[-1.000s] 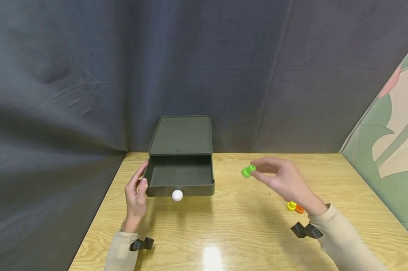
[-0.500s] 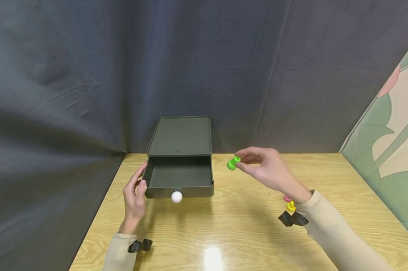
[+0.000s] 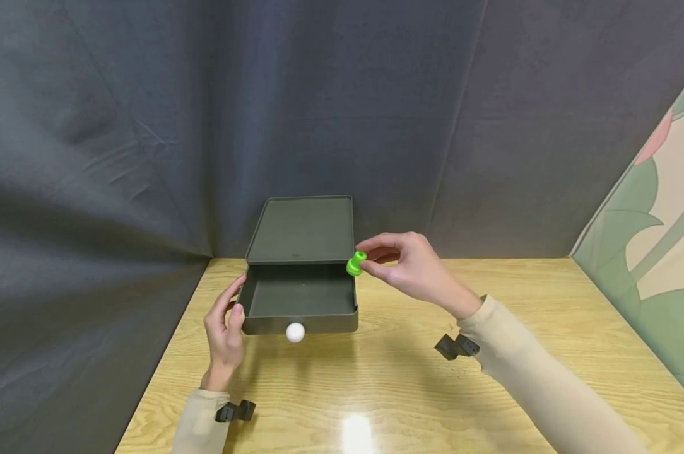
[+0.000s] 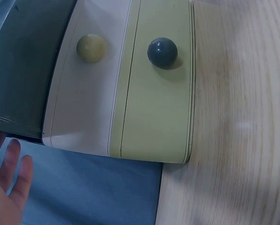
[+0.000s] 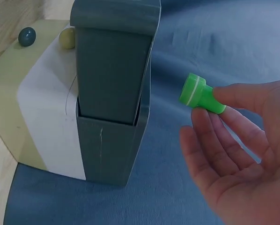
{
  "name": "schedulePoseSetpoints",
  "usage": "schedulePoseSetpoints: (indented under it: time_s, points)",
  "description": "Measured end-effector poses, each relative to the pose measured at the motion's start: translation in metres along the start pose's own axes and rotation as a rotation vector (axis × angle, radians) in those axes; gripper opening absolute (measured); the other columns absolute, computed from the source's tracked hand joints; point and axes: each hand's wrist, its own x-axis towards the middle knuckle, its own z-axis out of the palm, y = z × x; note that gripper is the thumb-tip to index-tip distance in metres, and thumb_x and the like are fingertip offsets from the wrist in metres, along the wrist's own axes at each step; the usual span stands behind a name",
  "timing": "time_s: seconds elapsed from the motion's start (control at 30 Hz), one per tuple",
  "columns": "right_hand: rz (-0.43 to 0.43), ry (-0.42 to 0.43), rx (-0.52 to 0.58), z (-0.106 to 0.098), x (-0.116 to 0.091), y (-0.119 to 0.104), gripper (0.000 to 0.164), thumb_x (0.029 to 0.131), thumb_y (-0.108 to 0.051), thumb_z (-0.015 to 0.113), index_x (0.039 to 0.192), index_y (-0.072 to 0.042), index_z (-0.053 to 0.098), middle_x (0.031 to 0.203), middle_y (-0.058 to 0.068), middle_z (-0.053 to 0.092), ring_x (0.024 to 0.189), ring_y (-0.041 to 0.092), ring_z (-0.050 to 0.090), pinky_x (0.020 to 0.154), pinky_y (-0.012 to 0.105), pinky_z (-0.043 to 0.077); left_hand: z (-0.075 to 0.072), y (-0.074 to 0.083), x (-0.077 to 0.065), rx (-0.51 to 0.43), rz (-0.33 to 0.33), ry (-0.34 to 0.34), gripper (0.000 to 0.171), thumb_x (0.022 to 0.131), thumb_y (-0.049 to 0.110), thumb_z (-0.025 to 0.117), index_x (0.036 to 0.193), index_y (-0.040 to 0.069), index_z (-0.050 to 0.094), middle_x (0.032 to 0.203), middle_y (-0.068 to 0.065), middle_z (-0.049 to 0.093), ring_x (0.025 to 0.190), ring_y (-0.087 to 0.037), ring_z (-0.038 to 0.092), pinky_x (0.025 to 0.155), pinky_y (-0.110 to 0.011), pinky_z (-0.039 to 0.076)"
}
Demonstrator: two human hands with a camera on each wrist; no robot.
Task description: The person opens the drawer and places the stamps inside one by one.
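Observation:
In the head view a dark grey-green top drawer [image 3: 301, 324] stands pulled out, its white round knob [image 3: 295, 332] at the front. My left hand [image 3: 224, 337] touches the drawer's left side near the front corner, its fingers fairly straight. Between thumb and fingertips, my right hand [image 3: 418, 268] pinches a small green stamp [image 3: 354, 265] with a wide round base and narrower handle. It hangs at the drawer's right rim in the head view; the right wrist view shows the stamp [image 5: 196, 92] apart from the drawer's side [image 5: 113, 75]. The drawer's bare floor shows.
Beneath the open drawer sit a white drawer [image 4: 86, 103] with a yellowish knob and a pale green drawer [image 4: 156, 112] with a dark knob. The wooden table [image 3: 410, 391] carries the unit. Dark cloth [image 3: 342, 113] hangs behind and at the left.
My right hand has carried the green stamp leftward and away from me, to the drawer's right rim. Small yellow, orange and pink pieces near the right forearm are now hidden. My left hand has hardly moved.

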Motion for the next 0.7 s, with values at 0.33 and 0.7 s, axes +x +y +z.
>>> schedulePoseSetpoints:
  time_s: [0.33, 0.7]
  points:
    - [0.004, -0.109, -0.012, 0.015, 0.024, -0.016, 0.023, 0.092, -0.011, 0.082, 0.115, -0.007, 0.082, 0.097, 0.003, 0.083, 0.086, 0.012, 0.078, 0.079, 0.031, 0.061, 0.002, -0.002, 0.001, 0.015, 0.023, 0.054, 0.046, 0.09, 0.005, 0.051, 0.128, -0.008, 0.073, 0.125, -0.019, 0.077, 0.117, -0.004, 0.067, 0.092, -0.017, 0.049]
    - [0.01, -0.287, -0.08, 0.027, 0.056, -0.03, 0.023, 0.094, -0.017, 0.081, 0.115, -0.011, 0.082, 0.099, -0.002, 0.083, 0.09, 0.007, 0.078, 0.082, 0.028, 0.062, 0.006, -0.004, 0.001, 0.01, 0.046, 0.061, 0.044, 0.091, 0.007, 0.052, 0.126, -0.009, 0.073, 0.12, -0.029, 0.075, 0.115, -0.003, 0.067, 0.09, -0.017, 0.049]
